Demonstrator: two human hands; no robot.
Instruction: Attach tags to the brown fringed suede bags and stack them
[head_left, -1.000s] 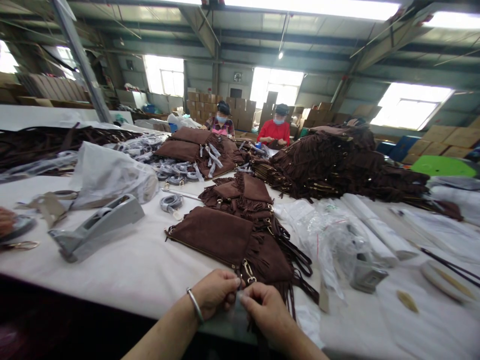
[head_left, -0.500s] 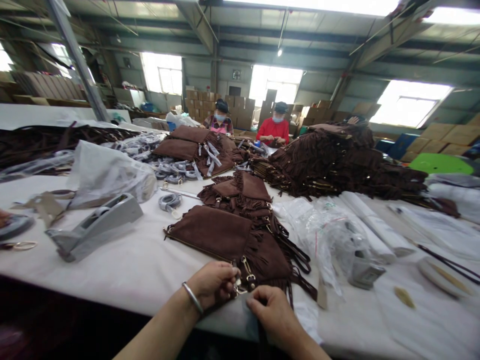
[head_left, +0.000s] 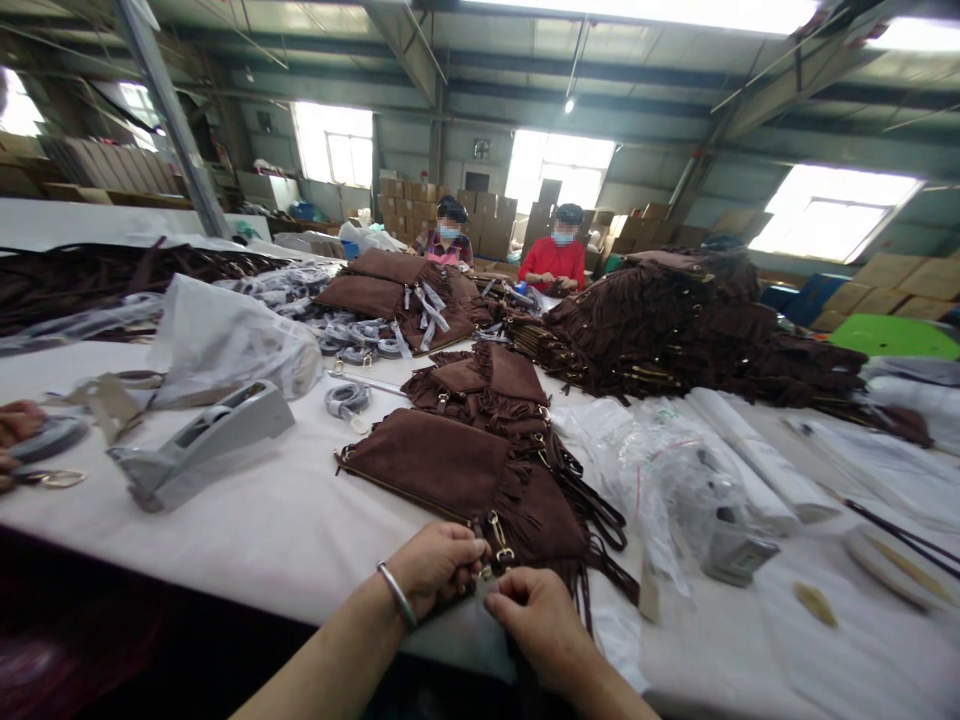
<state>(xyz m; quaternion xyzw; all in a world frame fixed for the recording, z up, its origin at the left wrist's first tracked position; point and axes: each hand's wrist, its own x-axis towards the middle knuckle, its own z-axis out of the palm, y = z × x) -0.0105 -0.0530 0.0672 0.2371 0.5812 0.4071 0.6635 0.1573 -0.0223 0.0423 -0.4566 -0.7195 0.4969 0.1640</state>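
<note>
A dark brown fringed bag [head_left: 427, 455] lies flat in front of me, partly over another fringed bag. Gold-coloured metal clasps [head_left: 499, 535] show at its near edge. Just below that edge, my left hand [head_left: 442, 570] is closed in a pinch on a small metal clasp [head_left: 485, 573], mostly covered by the fingers. My right hand [head_left: 544, 615] is closed close beside it, thumb and forefinger pinching thin clear plastic [head_left: 489, 625]. A dark strap hangs below the right hand. Further back lie more brown fringed bags [head_left: 480, 375].
A grey tape dispenser [head_left: 202, 440] and a coiled wrapped strap [head_left: 347, 400] are on the left. Another person's hand [head_left: 19, 430] is at the left edge. Crumpled clear plastic bags [head_left: 660, 470] lie right. Large bag piles [head_left: 645, 320] stand behind; two people sit across.
My hands have drawn slightly closer together at the clasp. The view has shifted a little, and the other person's hand at the left edge has come further in.
</note>
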